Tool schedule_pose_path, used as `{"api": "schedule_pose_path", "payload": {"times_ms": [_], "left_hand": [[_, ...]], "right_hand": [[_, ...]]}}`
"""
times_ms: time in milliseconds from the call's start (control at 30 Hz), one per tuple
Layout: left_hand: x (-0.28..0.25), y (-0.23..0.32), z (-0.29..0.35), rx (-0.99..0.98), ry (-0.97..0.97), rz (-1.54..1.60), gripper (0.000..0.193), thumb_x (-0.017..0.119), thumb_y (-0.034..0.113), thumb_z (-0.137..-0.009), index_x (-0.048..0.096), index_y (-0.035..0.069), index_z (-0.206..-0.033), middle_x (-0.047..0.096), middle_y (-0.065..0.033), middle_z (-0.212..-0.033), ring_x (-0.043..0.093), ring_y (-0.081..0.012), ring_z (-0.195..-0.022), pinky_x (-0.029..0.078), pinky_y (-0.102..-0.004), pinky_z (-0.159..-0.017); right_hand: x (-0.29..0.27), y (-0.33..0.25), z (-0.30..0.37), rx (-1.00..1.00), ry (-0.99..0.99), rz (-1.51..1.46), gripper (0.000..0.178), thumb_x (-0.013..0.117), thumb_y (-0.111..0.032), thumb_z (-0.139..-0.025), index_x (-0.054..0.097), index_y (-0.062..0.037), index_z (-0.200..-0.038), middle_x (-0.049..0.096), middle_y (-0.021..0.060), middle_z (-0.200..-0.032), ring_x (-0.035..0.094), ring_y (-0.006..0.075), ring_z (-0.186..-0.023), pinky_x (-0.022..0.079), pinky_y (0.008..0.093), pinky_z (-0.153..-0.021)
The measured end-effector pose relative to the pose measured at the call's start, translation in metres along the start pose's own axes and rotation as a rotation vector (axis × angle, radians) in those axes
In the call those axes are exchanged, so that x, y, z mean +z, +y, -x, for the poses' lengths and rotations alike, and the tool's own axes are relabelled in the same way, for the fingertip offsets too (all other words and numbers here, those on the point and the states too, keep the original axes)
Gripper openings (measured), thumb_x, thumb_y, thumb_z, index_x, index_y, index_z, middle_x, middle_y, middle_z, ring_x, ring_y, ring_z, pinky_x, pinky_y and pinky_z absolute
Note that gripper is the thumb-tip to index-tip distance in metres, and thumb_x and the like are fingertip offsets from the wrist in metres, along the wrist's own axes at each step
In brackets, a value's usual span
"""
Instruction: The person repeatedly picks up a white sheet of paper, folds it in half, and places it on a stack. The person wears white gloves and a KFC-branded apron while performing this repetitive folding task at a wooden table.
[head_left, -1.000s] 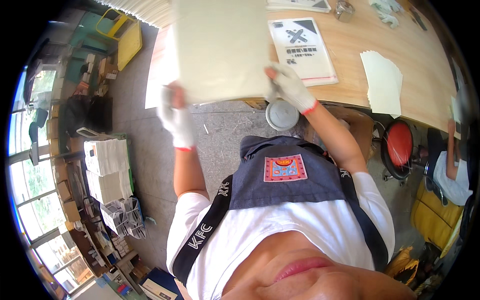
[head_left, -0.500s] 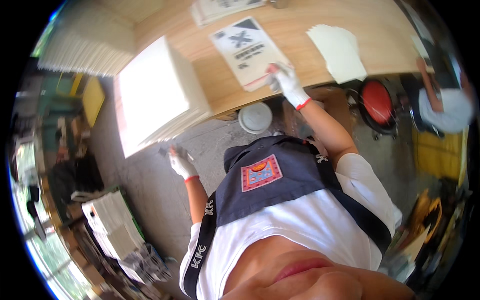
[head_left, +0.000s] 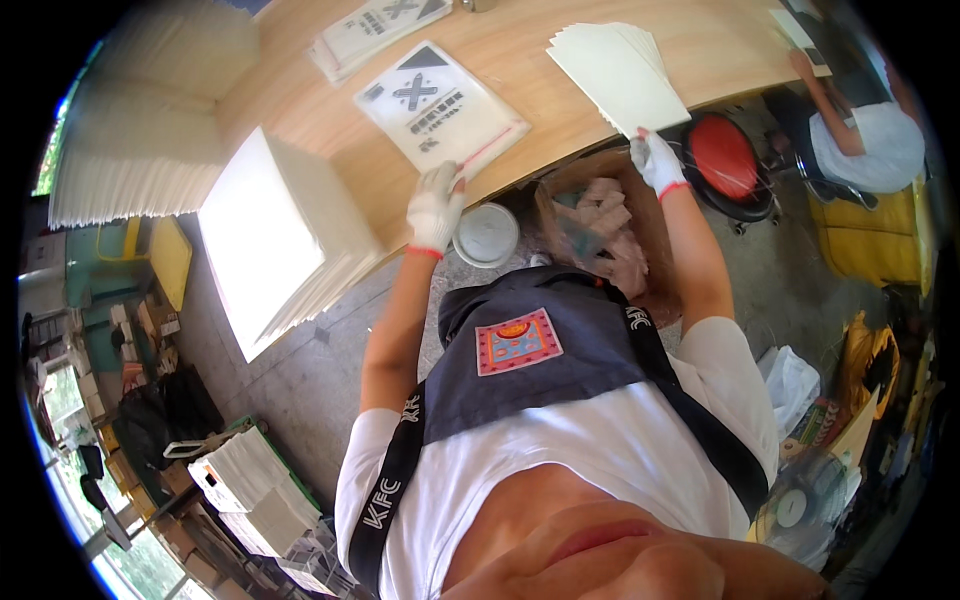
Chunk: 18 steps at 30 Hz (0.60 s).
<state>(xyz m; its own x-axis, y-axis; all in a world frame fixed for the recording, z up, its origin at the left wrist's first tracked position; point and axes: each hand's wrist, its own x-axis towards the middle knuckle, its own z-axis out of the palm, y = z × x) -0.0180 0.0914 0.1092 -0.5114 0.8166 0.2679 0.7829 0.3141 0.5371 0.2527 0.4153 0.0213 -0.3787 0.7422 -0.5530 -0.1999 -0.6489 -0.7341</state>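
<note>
Both my hands wear white gloves with red cuffs. My left hand (head_left: 437, 208) is at the near edge of a printed clear plastic bag (head_left: 425, 105), its fingers closed on the bag's corner. This bag lies on top of a flat pile, with dark print and a red line along one side. To the right, my right hand (head_left: 656, 162) pinches the near corner of a white card (head_left: 625, 85) in a fanned stack on the wooden table (head_left: 510, 50). The fingertips of both hands are partly hidden.
A tall stack of white cards (head_left: 265, 235) overhangs the table's front edge at left. More printed bags (head_left: 375, 35) lie farther back. Below are a white-lidded bucket (head_left: 486, 235), a cardboard box (head_left: 660, 235) of scraps and a red stool (head_left: 724, 155). A co-worker (head_left: 870, 145) sits at right.
My left hand has risen from beside the tall stack to the printed bag. My right hand has left that bag and moved right to the fanned cards. The view has shifted.
</note>
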Motion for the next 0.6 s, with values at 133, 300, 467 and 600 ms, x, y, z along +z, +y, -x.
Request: {"api": "schedule_pose_path", "payload": {"times_ms": [133,300,467,600], "left_hand": [[0.002,-0.003,-0.043,-0.098,-0.274,-0.41,0.028,0.061,0.014,-0.074,0.054,0.01,-0.1,0.057,-0.0087,-0.101,0.053,-0.0263,-0.099,0.047,-0.0381,-0.078],[0.009,-0.012,-0.057,-0.137,-0.303,-0.503,0.032,0.06,0.011,-0.071,0.052,0.012,-0.102,0.053,-0.008,-0.107,0.051,-0.0271,-0.1,0.047,-0.0393,-0.079],[0.002,-0.038,-0.044,-0.177,-0.166,-0.291,0.028,0.055,0.008,-0.071,0.053,0.015,-0.099,0.052,-0.0055,-0.106,0.049,-0.0255,-0.101,0.046,-0.0402,-0.078],[0.006,-0.051,-0.038,-0.276,-0.102,-0.28,0.023,0.054,0.01,-0.071,0.056,0.015,-0.094,0.053,-0.0054,-0.098,0.05,-0.0248,-0.098,0.046,-0.038,-0.076]], "right_hand": [[-0.008,0.012,0.044,0.193,-0.128,-0.21,0.014,0.055,-0.025,-0.086,0.055,-0.0117,-0.089,0.056,0.0026,-0.072,0.049,0.0101,-0.048,0.038,0.0191,-0.037],[-0.036,-0.004,0.044,-0.284,-0.096,-0.049,0.011,0.053,-0.013,-0.086,0.053,-0.0103,-0.097,0.057,0.0014,-0.082,0.052,0.0101,-0.06,0.039,0.021,-0.045],[0.016,-0.016,0.11,-0.172,-0.179,0.008,0.032,0.053,-0.013,-0.083,0.048,-0.0036,-0.114,0.061,0.0053,-0.095,0.059,0.0091,-0.061,0.039,0.0166,-0.035],[0.039,0.006,0.139,0.093,-0.488,0.118,0.029,0.054,-0.016,-0.082,0.05,0.0027,-0.104,0.056,0.0033,-0.064,0.043,0.006,-0.036,0.028,0.018,-0.028]]}}
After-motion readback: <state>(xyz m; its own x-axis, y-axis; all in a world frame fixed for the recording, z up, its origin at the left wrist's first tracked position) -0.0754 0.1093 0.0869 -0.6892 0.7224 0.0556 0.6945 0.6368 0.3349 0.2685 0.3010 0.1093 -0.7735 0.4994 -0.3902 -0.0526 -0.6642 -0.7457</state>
